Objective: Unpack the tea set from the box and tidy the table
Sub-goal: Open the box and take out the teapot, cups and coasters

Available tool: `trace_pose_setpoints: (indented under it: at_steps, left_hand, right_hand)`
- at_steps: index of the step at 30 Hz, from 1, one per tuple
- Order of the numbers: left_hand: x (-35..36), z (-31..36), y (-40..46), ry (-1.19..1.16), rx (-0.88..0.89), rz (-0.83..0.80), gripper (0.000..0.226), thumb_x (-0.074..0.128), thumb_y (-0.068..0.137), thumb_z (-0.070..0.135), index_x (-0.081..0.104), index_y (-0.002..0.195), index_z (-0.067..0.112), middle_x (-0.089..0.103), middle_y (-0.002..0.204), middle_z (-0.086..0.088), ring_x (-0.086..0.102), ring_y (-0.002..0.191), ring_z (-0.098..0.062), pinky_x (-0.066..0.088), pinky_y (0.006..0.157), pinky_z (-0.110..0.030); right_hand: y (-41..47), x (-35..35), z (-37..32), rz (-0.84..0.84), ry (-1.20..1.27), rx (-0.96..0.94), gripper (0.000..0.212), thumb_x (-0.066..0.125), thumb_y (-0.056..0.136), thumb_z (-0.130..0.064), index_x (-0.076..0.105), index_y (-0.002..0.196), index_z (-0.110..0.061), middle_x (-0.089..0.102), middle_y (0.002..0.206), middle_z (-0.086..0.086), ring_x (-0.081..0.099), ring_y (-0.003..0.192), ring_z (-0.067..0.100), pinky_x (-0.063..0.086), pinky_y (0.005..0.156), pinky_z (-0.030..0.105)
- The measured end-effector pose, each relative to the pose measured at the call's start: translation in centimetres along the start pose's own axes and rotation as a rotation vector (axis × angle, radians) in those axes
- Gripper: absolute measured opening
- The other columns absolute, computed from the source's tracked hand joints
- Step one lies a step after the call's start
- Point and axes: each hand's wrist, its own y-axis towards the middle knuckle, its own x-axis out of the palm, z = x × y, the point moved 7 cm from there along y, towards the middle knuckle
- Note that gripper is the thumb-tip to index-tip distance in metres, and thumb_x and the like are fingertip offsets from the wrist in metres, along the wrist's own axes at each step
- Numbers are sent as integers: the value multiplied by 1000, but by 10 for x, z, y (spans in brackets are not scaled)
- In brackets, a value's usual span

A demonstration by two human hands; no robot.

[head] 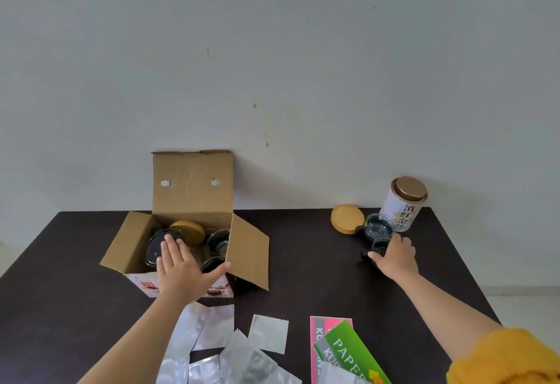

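An open cardboard box [194,189] stands at the back left of the dark table [303,262]. Inside it are a glass teapot [154,247] with a black lid, a round wooden lid [188,230] and a glass cup [218,241]. My left hand [181,265] reaches into the box, fingers spread flat over the teapot, gripping nothing. At the right, my right hand [397,258] is closed around a small glass cup [382,245] resting on the table. A second glass cup [378,226] stands just behind it.
A wooden coaster [347,219] and a white tea tin [404,203] with a bronze lid stand at the back right by the wall. Several silver foil packets [218,350] lie at the front. Pink and green paper cards [336,350] lie front right.
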Motion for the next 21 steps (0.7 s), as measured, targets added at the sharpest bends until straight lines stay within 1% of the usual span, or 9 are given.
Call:
trace_pose_setpoints:
  at_steps: [2, 3, 6, 10, 13, 15, 18, 21]
  left_hand:
    - [-1, 0, 0, 2, 4, 5, 148, -12, 36, 98, 0, 149, 3, -11, 157, -19, -6, 145, -35, 4, 117, -45]
    - [-1, 0, 0, -2, 8, 10, 146, -9, 39, 99, 0, 149, 3, -10, 157, -19, -6, 145, -35, 4, 117, -45]
    - [-1, 0, -1, -12, 20, 17, 139, 4, 49, 99, -1, 149, 3, -11, 156, -19, -7, 145, -36, 5, 117, -46]
    - [-5, -2, -1, -20, 66, -26, 136, 12, 53, 98, -3, 148, 2, -11, 156, -20, -6, 145, -37, 4, 117, -47]
    - [-12, -4, -1, -33, 126, -41, 135, 12, 53, 97, 3, 148, 1, -4, 157, -22, -1, 144, -39, 7, 116, -48]
    - [-16, -9, 2, -48, 180, -31, 131, 17, 57, 95, 10, 148, 2, 3, 156, -22, 5, 144, -40, 10, 116, -49]
    - [-21, -21, 9, -27, 271, -22, 116, 32, 67, 89, 21, 146, 5, 13, 155, -21, 15, 141, -40, 17, 115, -49]
    - [-27, -33, 14, -46, 348, -10, 98, 41, 76, 79, 27, 144, 11, 19, 154, -16, 20, 140, -36, 18, 116, -48]
  right_hand:
    - [-7, 0, -3, 38, -76, -33, 93, 74, 75, -51, 30, 143, -6, 36, 146, 18, 34, 136, 34, 36, 109, 45]
    - [-12, 1, -6, 56, -105, -57, 95, 73, 75, -53, 28, 145, -6, 33, 148, 17, 31, 138, 33, 32, 112, 46]
    - [-33, 8, -25, 79, -136, -162, 90, 68, 79, -54, 29, 144, -7, 34, 149, 15, 31, 139, 30, 30, 113, 44]
    - [-73, 18, -68, 41, -35, -256, 82, 65, 85, -46, 27, 146, -6, 31, 151, 14, 26, 142, 28, 26, 115, 39]
    - [-109, 26, -114, -1, 83, -358, 74, 63, 88, -40, 30, 146, -7, 35, 149, 10, 29, 139, 25, 31, 111, 37]
    - [-135, 34, -146, -41, 143, -415, 69, 62, 89, -37, 31, 146, -10, 35, 149, 7, 32, 138, 23, 35, 108, 36]
    - [-168, 47, -193, -85, 175, -510, 63, 60, 91, -35, 35, 144, -13, 39, 145, 4, 39, 134, 21, 41, 104, 35]
    - [-194, 60, -234, -103, 184, -594, 55, 58, 92, -35, 42, 140, -13, 46, 138, 4, 44, 129, 21, 44, 101, 34]
